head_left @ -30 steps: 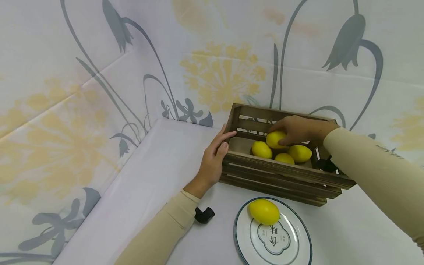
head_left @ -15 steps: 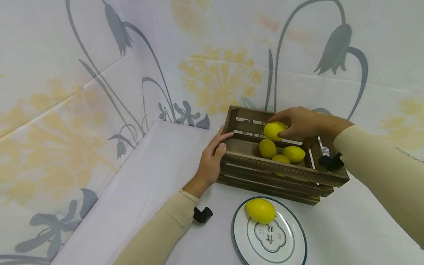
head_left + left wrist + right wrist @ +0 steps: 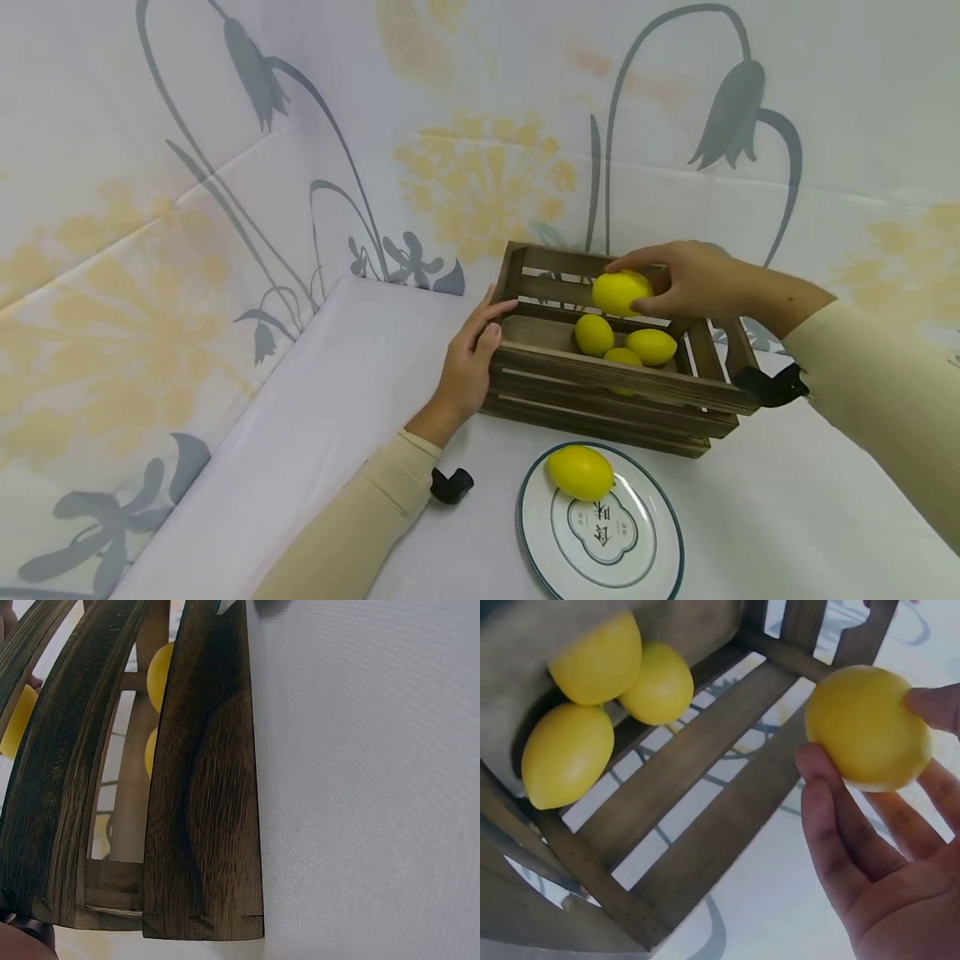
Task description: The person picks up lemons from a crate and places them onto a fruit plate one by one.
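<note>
Between thumb and fingers, my right hand (image 3: 693, 279) holds a lemon (image 3: 621, 293) above the slatted wooden crate (image 3: 600, 375). The right wrist view shows the held lemon (image 3: 868, 727) gripped by the fingertips, apart from the others. Inside the crate lie three more lemons (image 3: 651, 347), bunched toward its right half. My left hand (image 3: 467, 367) rests against the crate's left end, fingers over the upper edge and the thumb near the front corner. Another lemon (image 3: 580, 472) lies on a white plate (image 3: 637, 560) in front of the crate. Through the slats, the left wrist view shows parts of lemons (image 3: 159, 675).
A white cloth (image 3: 360, 375) covers the table. Behind and to the left stand floral-patterned fabric walls (image 3: 480, 83). Black mounts (image 3: 452, 486) sit at both wrists. The plate is close to the crate's front side.
My right hand has lifted the lemon up out of the pile, to above the crate's rim. The remaining lemons in the crate have shifted slightly. My left hand stays on the crate's end.
</note>
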Demonstrator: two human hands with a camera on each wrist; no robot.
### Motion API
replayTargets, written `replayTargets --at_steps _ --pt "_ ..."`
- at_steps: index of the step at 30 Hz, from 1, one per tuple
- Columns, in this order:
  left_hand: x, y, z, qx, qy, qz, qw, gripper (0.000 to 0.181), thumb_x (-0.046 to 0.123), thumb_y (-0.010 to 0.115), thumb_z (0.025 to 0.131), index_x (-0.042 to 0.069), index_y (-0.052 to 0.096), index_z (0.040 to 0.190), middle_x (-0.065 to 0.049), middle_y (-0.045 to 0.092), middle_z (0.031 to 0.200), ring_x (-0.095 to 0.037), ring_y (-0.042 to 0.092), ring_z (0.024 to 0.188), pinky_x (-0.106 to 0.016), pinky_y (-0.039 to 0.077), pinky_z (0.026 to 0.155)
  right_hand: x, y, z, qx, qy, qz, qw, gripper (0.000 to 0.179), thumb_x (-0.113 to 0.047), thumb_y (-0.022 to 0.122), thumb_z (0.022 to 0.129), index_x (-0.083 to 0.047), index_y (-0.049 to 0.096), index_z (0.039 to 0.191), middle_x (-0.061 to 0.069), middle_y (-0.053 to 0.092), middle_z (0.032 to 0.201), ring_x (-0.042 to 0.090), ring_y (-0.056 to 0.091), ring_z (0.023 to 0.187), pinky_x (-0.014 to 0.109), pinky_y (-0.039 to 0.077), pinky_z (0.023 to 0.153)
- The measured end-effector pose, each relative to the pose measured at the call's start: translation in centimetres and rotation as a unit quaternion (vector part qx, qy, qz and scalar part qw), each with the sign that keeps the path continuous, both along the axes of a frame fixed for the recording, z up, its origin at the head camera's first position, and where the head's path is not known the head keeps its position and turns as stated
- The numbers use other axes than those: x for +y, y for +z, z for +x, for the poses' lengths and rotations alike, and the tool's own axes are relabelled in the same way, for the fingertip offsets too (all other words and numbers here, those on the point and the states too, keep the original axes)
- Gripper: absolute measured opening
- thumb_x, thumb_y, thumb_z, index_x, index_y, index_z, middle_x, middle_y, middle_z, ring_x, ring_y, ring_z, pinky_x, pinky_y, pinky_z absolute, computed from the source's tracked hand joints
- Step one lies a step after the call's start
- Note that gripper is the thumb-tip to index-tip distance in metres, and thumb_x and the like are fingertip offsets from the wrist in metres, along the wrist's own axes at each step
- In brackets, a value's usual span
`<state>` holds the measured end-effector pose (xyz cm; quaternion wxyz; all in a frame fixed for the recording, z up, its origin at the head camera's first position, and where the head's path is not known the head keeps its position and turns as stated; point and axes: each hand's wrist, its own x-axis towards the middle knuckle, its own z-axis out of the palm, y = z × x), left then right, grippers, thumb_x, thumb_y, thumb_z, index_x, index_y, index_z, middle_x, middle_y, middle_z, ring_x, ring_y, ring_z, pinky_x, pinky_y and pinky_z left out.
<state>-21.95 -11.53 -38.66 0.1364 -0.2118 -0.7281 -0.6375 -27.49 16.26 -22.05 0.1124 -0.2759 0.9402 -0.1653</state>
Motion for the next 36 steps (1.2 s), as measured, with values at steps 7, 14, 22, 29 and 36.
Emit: replayTargets --at_steps 7,14,22,29,36 --pt "0.1 -0.1 0.1 -0.004 0.002 0.002 1.0000 0.041 0.026 0.034 0.109 0.020 0.050 0.146 0.009 0.020 0.166 -0.017 0.019 0.155 -0.050 0.027 0.123 0.4 -0.5 1.9 0.042 -0.003 -0.050 0.9979 0.052 -0.017 0.073 0.090 -0.017 0.058 0.140 0.009 0.071 0.109 0.021 0.070 0.089 0.022 0.056 0.068" --pt "0.2 -0.2 -0.1 -0.001 0.003 0.002 1.0000 0.041 0.025 0.034 0.109 0.018 0.051 0.146 0.007 0.020 0.166 -0.018 0.020 0.155 -0.051 0.026 0.123 0.5 -1.5 4.1 0.100 0.013 -0.114 0.9883 0.056 -0.011 0.075 0.087 -0.018 0.058 0.140 0.006 0.068 0.106 0.011 0.063 0.077 0.020 0.054 0.064" --pt "0.2 0.2 -0.2 0.005 0.009 -0.004 0.9999 0.041 0.025 0.034 0.109 0.018 0.051 0.145 0.007 0.021 0.166 -0.017 0.020 0.155 -0.050 0.027 0.123 0.8 -2.6 5.7 0.148 0.044 -0.184 0.9707 0.061 -0.002 0.078 0.082 -0.011 0.058 0.139 0.011 0.065 0.123 0.002 0.064 0.081 0.013 0.055 0.065" --pt "0.3 0.2 -0.2 0.001 0.009 -0.010 0.9999 0.041 0.026 0.034 0.109 0.019 0.051 0.145 0.007 0.022 0.166 -0.018 0.021 0.154 -0.050 0.026 0.124 0.9 -3.6 8.1 0.198 0.001 -0.202 0.9592 0.065 -0.002 0.080 0.079 -0.018 0.059 0.139 0.004 0.064 0.129 -0.003 0.059 0.087 0.005 0.048 0.073" --pt "0.2 0.2 -0.1 -0.005 0.011 -0.005 0.9999 0.041 0.027 0.034 0.109 0.019 0.051 0.145 0.009 0.021 0.166 -0.016 0.022 0.154 -0.050 0.033 0.120 0.7 -4.9 10.2 0.212 0.026 -0.247 0.9453 0.074 0.010 0.080 0.074 -0.012 0.056 0.141 -0.011 0.059 0.134 -0.003 0.061 0.093 0.005 0.051 0.082"
